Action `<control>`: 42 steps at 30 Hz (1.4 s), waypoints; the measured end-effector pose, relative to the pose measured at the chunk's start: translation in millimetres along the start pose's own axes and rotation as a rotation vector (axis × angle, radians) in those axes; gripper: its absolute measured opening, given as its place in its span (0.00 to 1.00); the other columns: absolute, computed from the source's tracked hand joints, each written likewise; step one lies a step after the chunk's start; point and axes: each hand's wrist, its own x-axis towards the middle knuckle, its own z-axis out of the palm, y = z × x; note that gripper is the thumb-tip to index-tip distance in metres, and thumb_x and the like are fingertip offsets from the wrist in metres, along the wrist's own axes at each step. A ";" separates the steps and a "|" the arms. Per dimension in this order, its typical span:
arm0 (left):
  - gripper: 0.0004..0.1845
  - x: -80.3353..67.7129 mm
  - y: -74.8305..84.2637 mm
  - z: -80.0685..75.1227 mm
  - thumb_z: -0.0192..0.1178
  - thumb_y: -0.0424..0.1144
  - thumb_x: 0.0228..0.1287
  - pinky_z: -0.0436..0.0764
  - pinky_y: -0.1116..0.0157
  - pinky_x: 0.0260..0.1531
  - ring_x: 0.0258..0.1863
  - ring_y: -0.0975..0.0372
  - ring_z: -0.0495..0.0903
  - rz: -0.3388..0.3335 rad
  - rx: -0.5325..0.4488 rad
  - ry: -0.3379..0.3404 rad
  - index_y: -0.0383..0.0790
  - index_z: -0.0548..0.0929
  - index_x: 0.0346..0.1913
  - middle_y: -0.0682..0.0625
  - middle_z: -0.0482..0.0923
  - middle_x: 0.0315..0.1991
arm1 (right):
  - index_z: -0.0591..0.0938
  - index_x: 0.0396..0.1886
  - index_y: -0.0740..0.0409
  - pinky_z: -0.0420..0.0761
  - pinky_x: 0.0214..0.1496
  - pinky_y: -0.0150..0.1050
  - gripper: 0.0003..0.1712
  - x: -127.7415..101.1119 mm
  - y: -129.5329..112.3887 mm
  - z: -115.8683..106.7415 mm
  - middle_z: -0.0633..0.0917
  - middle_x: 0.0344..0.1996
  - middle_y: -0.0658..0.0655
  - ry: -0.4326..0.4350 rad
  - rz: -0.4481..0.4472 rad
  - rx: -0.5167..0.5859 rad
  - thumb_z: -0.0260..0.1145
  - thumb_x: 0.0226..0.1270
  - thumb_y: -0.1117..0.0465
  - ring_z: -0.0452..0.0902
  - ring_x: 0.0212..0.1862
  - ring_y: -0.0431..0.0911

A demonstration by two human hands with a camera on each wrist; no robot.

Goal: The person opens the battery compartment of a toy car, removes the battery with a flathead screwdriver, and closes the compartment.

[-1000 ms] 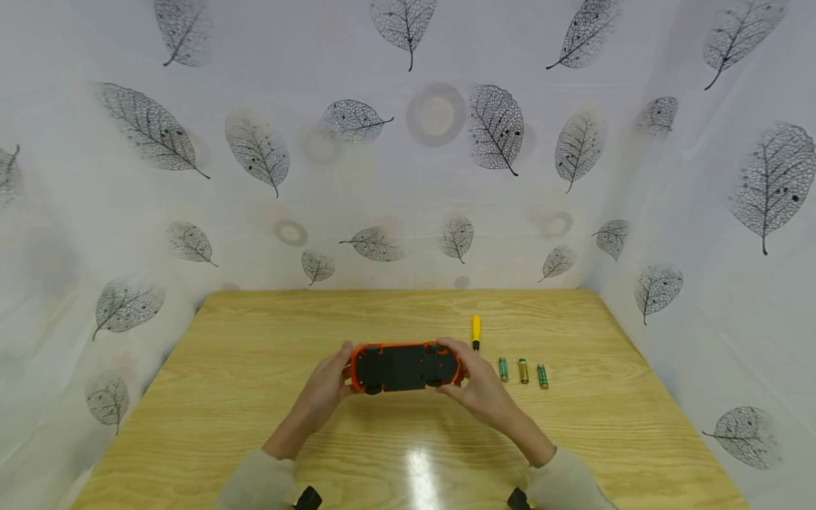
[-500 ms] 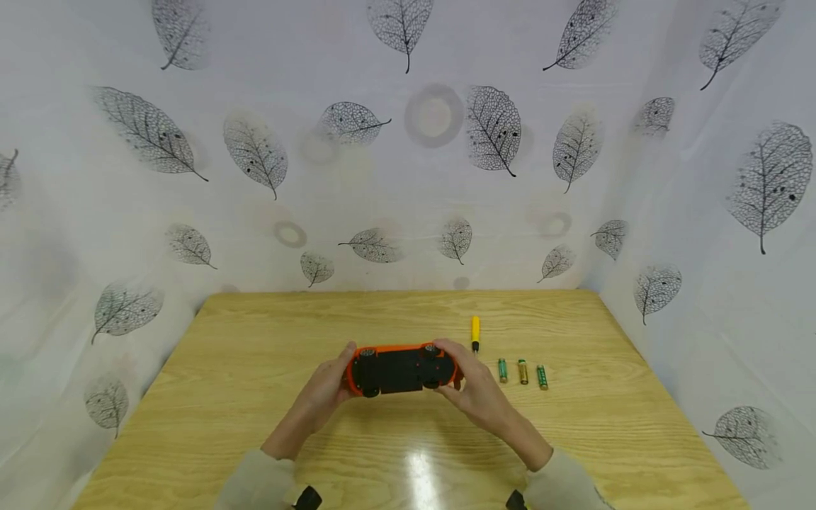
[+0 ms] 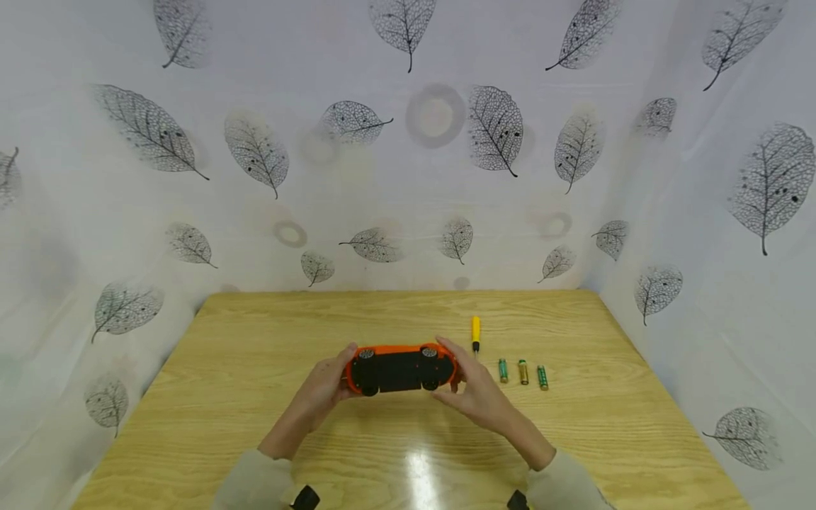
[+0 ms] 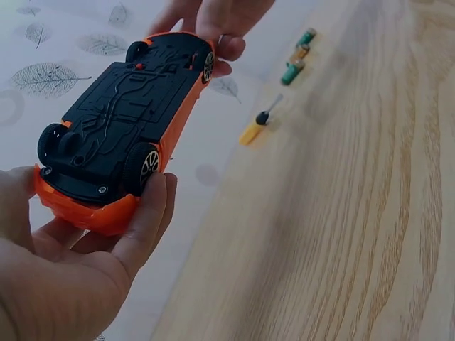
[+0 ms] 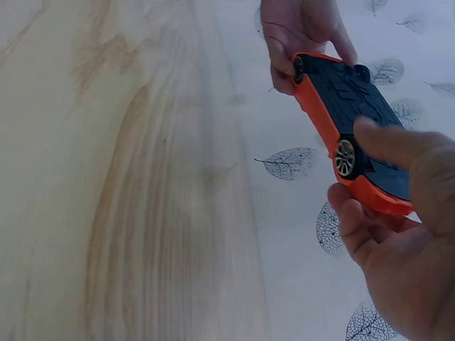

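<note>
A toy car [image 3: 400, 370] with an orange body is held bottom up above the table, its black underside turned toward the head camera. My left hand [image 3: 321, 391] grips one end, thumb and fingers at its two sides near the wheels [image 4: 146, 167]. At the other end, my right hand [image 3: 482, 394] holds the car between fingers and thumb. The right wrist view has the right thumb [image 5: 398, 144] over the black underside and the fingers curled below the orange end. Screws show in the underside near the left hand. The car's roof is hidden.
Right of the car, a screwdriver [image 3: 475, 333] with a yellow handle lies on the wooden table [image 3: 255, 340]. Beside it are three batteries: a green one [image 3: 503, 370], a gold one [image 3: 523, 371] and another green one [image 3: 542, 377]. A leaf-patterned curtain [image 3: 408, 191] surrounds the table.
Both hands have tilted the toy car, so more of its orange side and two wheels on the far edge show now. It has shifted slightly left. The screwdriver and batteries stay put.
</note>
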 end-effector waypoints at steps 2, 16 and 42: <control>0.40 -0.1 -0.2 -0.2 0.46 0.62 0.81 0.85 0.61 0.51 0.46 0.55 0.86 0.004 0.001 -0.001 0.22 0.74 0.66 0.39 0.83 0.52 | 0.60 0.81 0.59 0.82 0.30 0.39 0.52 0.0 -1.2 -2.3 0.79 0.59 0.63 -0.044 0.095 0.086 0.78 0.62 0.68 0.77 0.31 0.41; 0.34 1.2 -3.0 1.3 0.48 0.54 0.83 0.84 0.62 0.54 0.52 0.55 0.84 0.110 0.043 -0.038 0.22 0.76 0.66 0.32 0.77 0.62 | 0.83 0.55 0.70 0.84 0.42 0.48 0.43 11.4 -7.3 -18.5 0.86 0.36 0.72 -0.139 0.534 0.446 0.36 0.86 0.37 0.81 0.37 0.62; 0.25 9.2 18.0 -28.1 0.53 0.44 0.83 0.72 0.50 0.68 0.59 0.51 0.81 0.106 0.241 -0.323 0.30 0.75 0.70 0.38 0.80 0.62 | 0.81 0.61 0.72 0.83 0.56 0.51 0.27 22.2 -4.1 -36.9 0.86 0.48 0.70 -0.334 0.426 0.495 0.50 0.87 0.53 0.79 0.52 0.68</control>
